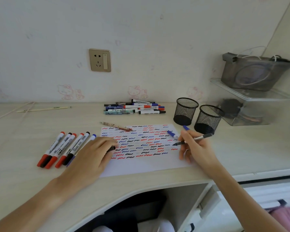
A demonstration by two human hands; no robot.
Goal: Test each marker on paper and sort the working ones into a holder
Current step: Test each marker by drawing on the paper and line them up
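My right hand (195, 148) grips a grey uncapped pen (193, 139), its dark tip touching the white paper (141, 166) covered with red, blue and black squiggles. My left hand (94, 153) rests on the paper's left edge and holds a small black cap (111, 149) in its fingers. Two black mesh holders (185, 111) (208, 119) stand at the paper's far right corner. A row of red, black and blue markers (62, 148) lies left of the paper. A pile of markers (135, 107) sits by the wall.
A brown patterned pen (116, 126) lies across the paper's top edge; two blue markers (172, 134) lie near my right hand. Clear stacked boxes (251, 104) and a grey bag (256, 72) stand at the right. A wall socket (100, 60) is behind. Desk edge curves in front.
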